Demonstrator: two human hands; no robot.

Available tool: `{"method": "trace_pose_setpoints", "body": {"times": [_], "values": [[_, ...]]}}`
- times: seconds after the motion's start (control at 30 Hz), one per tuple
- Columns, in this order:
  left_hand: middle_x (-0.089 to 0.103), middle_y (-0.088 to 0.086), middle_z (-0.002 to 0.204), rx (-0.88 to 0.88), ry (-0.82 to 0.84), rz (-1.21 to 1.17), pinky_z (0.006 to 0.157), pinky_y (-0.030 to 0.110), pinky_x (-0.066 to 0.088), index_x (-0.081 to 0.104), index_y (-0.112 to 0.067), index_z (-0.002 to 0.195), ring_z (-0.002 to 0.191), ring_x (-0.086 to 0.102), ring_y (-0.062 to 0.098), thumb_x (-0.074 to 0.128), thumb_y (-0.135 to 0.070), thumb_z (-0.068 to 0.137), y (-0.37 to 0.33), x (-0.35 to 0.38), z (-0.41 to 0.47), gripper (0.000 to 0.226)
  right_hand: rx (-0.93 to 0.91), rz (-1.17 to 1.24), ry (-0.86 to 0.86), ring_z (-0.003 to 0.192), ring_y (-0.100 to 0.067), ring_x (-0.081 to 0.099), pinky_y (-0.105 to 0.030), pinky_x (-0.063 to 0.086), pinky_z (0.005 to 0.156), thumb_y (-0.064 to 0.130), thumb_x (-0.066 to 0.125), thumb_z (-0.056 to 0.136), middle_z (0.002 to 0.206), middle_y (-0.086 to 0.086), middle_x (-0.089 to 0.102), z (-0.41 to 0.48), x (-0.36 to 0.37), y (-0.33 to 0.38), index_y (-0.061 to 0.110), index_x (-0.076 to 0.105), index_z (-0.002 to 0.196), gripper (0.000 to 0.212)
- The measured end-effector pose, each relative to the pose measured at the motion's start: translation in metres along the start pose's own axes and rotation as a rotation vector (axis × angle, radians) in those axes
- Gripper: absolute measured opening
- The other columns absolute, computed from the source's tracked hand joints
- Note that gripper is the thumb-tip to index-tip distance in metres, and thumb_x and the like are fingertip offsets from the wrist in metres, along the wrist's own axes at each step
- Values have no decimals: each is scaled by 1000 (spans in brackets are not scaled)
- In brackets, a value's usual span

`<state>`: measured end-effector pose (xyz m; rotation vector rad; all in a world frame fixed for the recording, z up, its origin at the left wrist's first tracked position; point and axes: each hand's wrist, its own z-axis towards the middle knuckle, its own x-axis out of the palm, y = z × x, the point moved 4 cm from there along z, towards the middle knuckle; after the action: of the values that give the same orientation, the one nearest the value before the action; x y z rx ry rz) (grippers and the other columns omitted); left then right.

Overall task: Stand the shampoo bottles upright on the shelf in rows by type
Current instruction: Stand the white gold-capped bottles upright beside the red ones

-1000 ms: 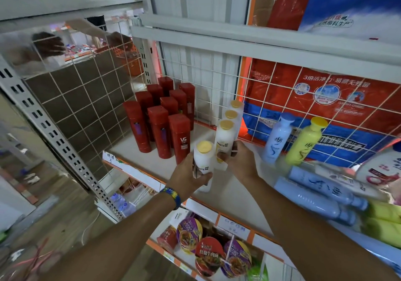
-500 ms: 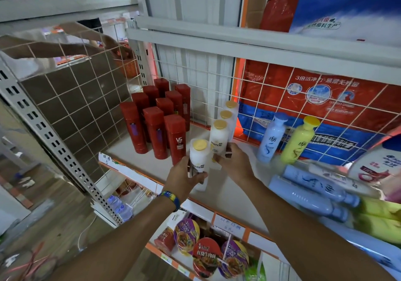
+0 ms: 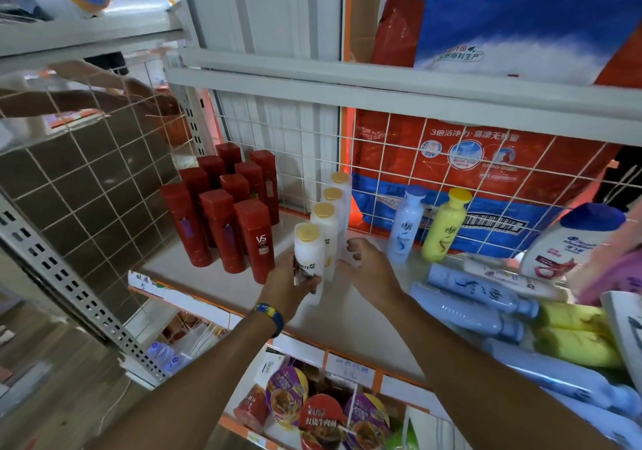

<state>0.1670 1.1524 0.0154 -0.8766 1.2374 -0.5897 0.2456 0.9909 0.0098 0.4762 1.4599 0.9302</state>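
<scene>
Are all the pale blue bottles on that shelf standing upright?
No, one pale blue bottle stands at the back, while other pale blue bottles lie on their sides further right.

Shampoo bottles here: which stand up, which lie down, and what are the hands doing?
Red square plastic bottles: upright, in rows.
White gold-capped bottles: upright, one row.
Left hand: grips the front white bottle.
Right hand: open, beside the white row.
Pale blue bottle at the back: upright.
Yellow-green bottle at the back: upright.
Pale blue bottles in front: lying down.
Yellow-green bottles in front: lying down.
</scene>
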Motion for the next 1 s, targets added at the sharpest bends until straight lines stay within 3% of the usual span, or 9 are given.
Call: {"method": "trace_pose_setpoints", "body": {"times": [0.1,0.2,0.3,0.47,0.57,0.7,0.87,1.0], "values": [[62,-7,89,4,13,0,65,5,42,53,-11,111,77,54,-8,71,-15,81,1,2,4,35,-12,-17,-2,115,-18,56,-26,44,91,32,68,87,128,0,59,-4,-8,-3,16,53,128,47],[58,-15,84,29,15,-8,62,-1,39,49,-16,108,73,54,-18,70,-10,82,1,5,6,34,-26,-53,-24,117,-18,55,-25,43,94,27,67,88,131,-2,58,-6,-18,-6,13,52,131,48],[56,-17,86,35,-3,-28,62,4,39,48,-19,108,76,53,-10,71,-12,81,0,5,5,35,-37,-95,-53,116,-17,55,-21,39,92,23,67,88,130,-2,59,-6,-27,-11,13,53,130,46],[63,-2,99,-10,-6,-26,69,19,42,52,-13,114,90,59,14,72,-21,81,10,10,4,39,-60,-141,-70,119,-18,55,-24,39,95,22,68,87,130,-2,60,-4,-36,-15,12,54,129,46],[64,-1,104,-10,-3,21,77,30,49,54,-14,117,94,61,18,73,-24,80,17,10,3,43,-91,-175,-96,117,-20,56,-30,43,95,22,68,86,126,-4,62,2,-44,-12,12,56,125,43],[64,0,108,-64,11,68,77,26,46,54,-16,120,97,61,18,74,-29,78,30,12,-4,48,-132,-265,-113,115,-24,53,-34,46,92,24,64,86,120,-7,61,17,-60,-3,12,58,123,39],[59,6,125,-158,74,160,89,33,49,42,-12,134,108,59,23,69,-35,82,40,16,-12,62,-198,-474,-172,121,-28,45,-38,41,97,25,63,88,124,-9,59,37,-88,13,9,58,127,42],[57,5,127,-150,78,218,93,32,48,47,-15,128,111,57,21,66,-37,85,43,12,-17,52,-209,-658,-286,119,-29,42,-42,40,92,26,64,86,127,-6,53,47,-108,18,12,59,122,39]]}}
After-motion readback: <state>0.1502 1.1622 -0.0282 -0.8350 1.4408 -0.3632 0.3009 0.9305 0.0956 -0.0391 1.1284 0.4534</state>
